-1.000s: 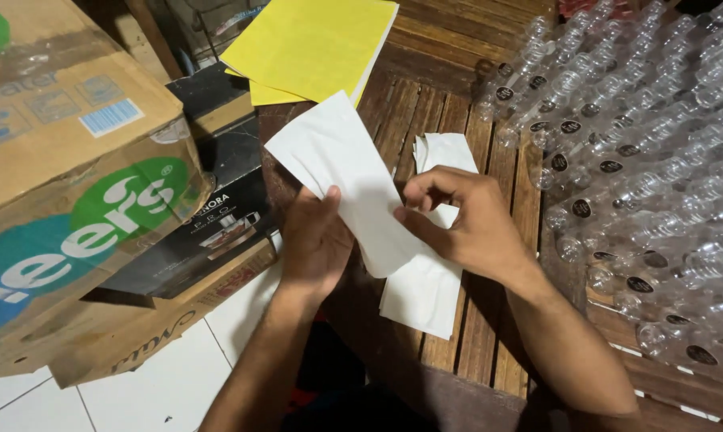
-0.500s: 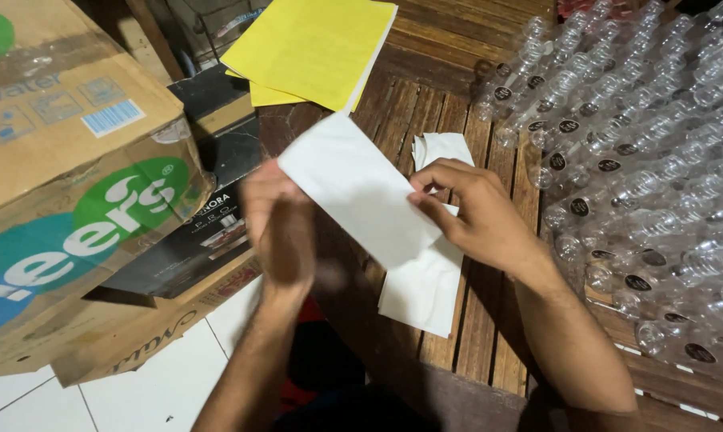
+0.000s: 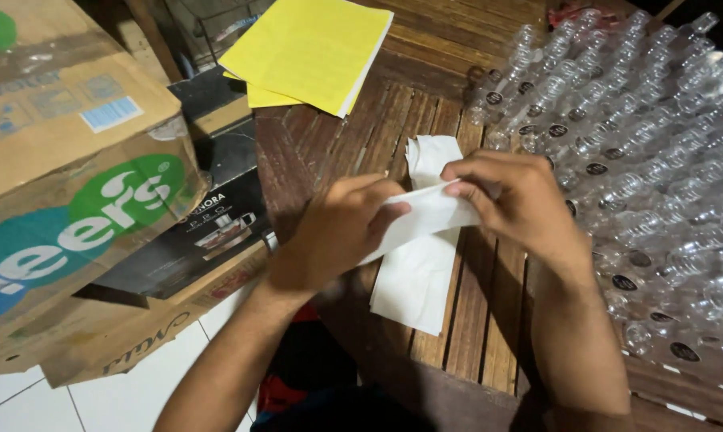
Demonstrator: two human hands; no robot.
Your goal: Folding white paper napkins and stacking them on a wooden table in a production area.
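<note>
While pinched at both ends, white paper strip (image 3: 425, 218) held just above dark slatted wooden table (image 3: 473, 320): left hand (image 3: 337, 232) clenched on near end, right hand (image 3: 513, 200) gripping far end by fingertips. Risk judged: uneven pull could tear or crease strip; right wrist close enough to topple clear plastic bottles (image 3: 641, 160). More white sheets (image 3: 417, 280) lying beneath. Yellow paper stack (image 3: 313, 48) beyond. Printed cardboard boxes (image 3: 73, 176) at left, over white tiled floor (image 3: 97, 408)

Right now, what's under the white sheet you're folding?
Under the folded sheet held by both hands lies a stack of white paper on the wooden table. Anything beneath the stack is covered.
</note>
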